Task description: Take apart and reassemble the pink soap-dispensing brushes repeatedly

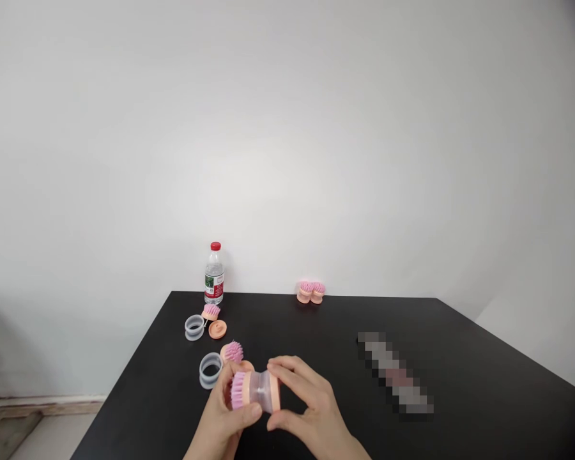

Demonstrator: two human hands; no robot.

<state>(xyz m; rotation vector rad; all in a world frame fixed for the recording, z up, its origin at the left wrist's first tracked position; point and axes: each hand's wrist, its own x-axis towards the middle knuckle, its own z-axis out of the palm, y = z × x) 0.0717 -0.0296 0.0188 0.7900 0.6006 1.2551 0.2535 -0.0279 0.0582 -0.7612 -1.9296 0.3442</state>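
Observation:
A scrub brush (261,391) with pink bristles, a clear waisted middle and a peach end lies sideways between my hands. My left hand (225,412) wraps round its bristle end and the clear part, thumb in front. The fingers and thumb of my right hand (309,402) grip the peach end on the right. Just behind my left hand are a clear ring (202,372) and a pink bristle head (232,352). A peach piece behind the held brush is mostly hidden.
Farther back on the black table (278,326) lie another clear ring (187,332), a bristle head (211,312) and a peach cap (217,329). A red-capped water bottle (214,281) and two brushes (311,292) stand near the wall. A blurred-out long object (395,374) lies right.

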